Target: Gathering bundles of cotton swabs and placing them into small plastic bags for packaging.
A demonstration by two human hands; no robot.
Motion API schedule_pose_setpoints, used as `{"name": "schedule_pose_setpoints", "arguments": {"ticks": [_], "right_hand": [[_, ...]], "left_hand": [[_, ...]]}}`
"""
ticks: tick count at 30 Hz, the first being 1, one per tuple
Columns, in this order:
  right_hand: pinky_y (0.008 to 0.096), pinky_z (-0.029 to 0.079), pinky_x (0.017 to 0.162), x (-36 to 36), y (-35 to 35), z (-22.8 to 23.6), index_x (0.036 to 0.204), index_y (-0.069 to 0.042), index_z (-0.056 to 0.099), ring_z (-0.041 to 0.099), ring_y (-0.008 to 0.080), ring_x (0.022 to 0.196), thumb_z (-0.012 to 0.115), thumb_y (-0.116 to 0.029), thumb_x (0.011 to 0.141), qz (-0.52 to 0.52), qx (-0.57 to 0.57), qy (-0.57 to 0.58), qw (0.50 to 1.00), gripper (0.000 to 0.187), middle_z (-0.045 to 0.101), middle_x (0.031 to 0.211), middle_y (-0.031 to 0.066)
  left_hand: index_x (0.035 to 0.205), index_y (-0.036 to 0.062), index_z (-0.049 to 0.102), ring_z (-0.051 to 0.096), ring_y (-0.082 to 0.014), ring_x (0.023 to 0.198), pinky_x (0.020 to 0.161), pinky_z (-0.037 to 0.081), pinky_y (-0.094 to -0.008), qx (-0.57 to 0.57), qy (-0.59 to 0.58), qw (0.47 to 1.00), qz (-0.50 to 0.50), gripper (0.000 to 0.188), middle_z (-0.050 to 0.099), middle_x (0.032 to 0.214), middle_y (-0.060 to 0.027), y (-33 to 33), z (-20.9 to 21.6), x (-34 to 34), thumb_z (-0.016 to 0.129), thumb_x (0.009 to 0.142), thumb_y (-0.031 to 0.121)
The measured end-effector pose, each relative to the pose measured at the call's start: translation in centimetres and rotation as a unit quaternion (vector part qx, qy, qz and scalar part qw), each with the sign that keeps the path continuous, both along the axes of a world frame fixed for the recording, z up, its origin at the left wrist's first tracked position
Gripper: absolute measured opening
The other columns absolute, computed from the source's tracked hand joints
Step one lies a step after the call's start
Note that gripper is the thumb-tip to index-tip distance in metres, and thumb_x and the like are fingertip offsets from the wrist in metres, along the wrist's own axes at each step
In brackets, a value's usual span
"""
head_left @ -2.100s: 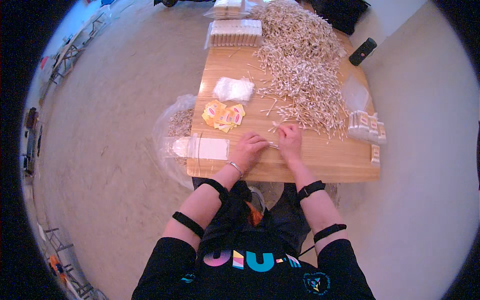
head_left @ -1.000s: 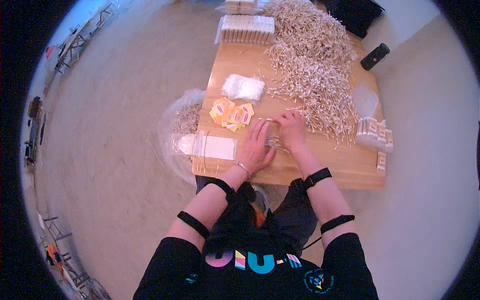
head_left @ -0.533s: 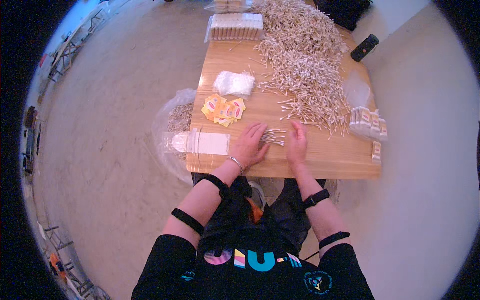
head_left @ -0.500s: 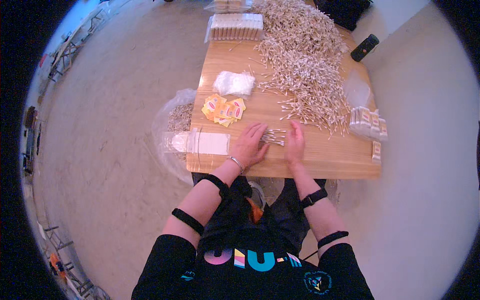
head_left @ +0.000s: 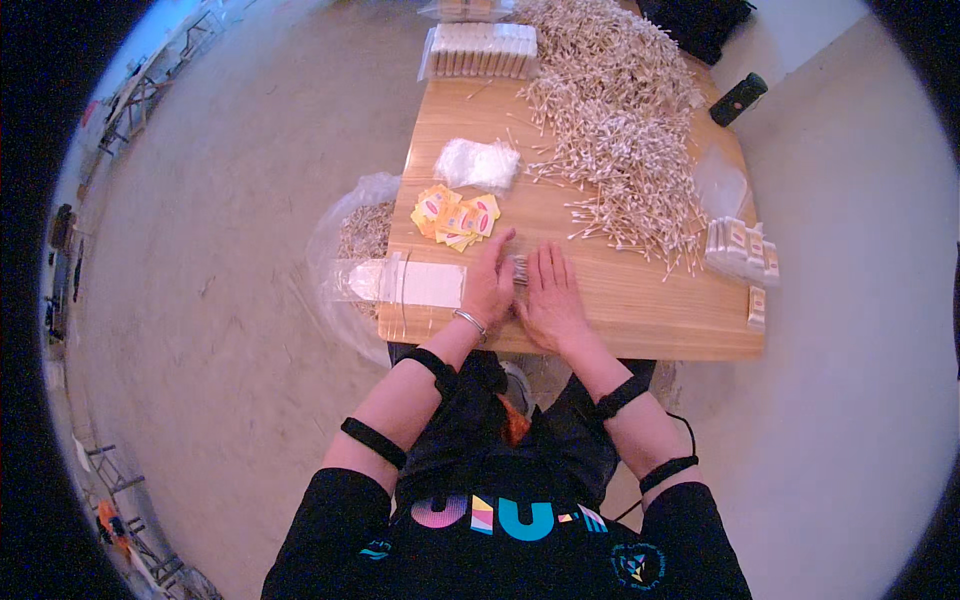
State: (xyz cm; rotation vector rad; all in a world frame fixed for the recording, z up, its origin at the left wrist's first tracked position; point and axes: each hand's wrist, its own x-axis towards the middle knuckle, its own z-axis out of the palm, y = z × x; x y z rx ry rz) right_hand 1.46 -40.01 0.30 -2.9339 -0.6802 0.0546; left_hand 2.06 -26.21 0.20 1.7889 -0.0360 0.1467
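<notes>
A small bundle of cotton swabs (head_left: 520, 270) lies on the wooden table between my two hands, mostly hidden by them. My left hand (head_left: 487, 284) stands on edge at the left of the bundle, its fingers stretched away from me. From the right, my right hand (head_left: 552, 300) reaches over the swabs with straight fingers, palm down, covering part of them. Neither hand is wrapped round anything. Just left of my left hand is a white card strip (head_left: 436, 286) partly in clear plastic. Yellow printed cards (head_left: 458, 216) lie loosely stacked beyond it.
A large heap of loose cotton swabs (head_left: 620, 120) spreads over the far right. Clear plastic bags (head_left: 478, 163) lie beyond the cards. Packed swab bundles (head_left: 484, 52) stand at the back; small filled packets (head_left: 738, 248) sit at the right edge. A plastic sack (head_left: 362, 232) hangs beside the left edge.
My right hand has moved left and turned palm down over the swabs. The swabs, spread between the hands before, are now mostly covered. My left hand has turned more upright.
</notes>
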Motion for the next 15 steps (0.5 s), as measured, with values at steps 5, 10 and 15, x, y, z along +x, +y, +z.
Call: {"name": "schedule_pose_setpoints", "arguments": {"ticks": [5,10,15], "right_hand": [[0.0466,0.008,0.111,1.0,0.1,-0.1,0.137,0.005,0.023,0.012,0.0358,0.136,0.049,-0.046,0.083,0.007,-0.042,-0.017,0.999,0.079,0.017,0.145,0.0231],[0.0465,0.008,0.111,-1.6,0.6,1.2,0.138,0.003,0.023,0.011,0.0354,0.137,0.05,-0.052,0.081,0.023,-0.025,0.019,0.999,0.084,0.017,0.145,0.0229],[0.0466,0.009,0.111,-1.4,0.6,0.8,0.139,0.003,0.021,0.011,0.0345,0.137,0.048,-0.053,0.082,0.02,-0.036,0.017,0.999,0.085,0.016,0.146,0.0218]], "left_hand": [[0.122,-0.0012,0.047,0.054,-0.029,0.108,0.094,0.04,-0.0354,-0.055,-0.041,0.996,0.06,0.036,0.056,0.116,-0.0195,-0.6,-1.5,0.9,0.044,0.086,0.006],[0.119,-0.0021,0.05,0.055,-0.0299,0.107,0.094,0.04,-0.036,-0.016,-0.063,0.995,0.082,0.033,0.057,0.114,-0.0195,0.2,-2.3,1.0,0.043,0.088,0.008],[0.117,-0.0026,0.052,0.055,-0.0295,0.107,0.093,0.04,-0.0357,-0.047,-0.06,0.994,0.078,0.032,0.058,0.113,-0.0193,0.1,-2.4,1.1,0.042,0.088,0.009]]}}
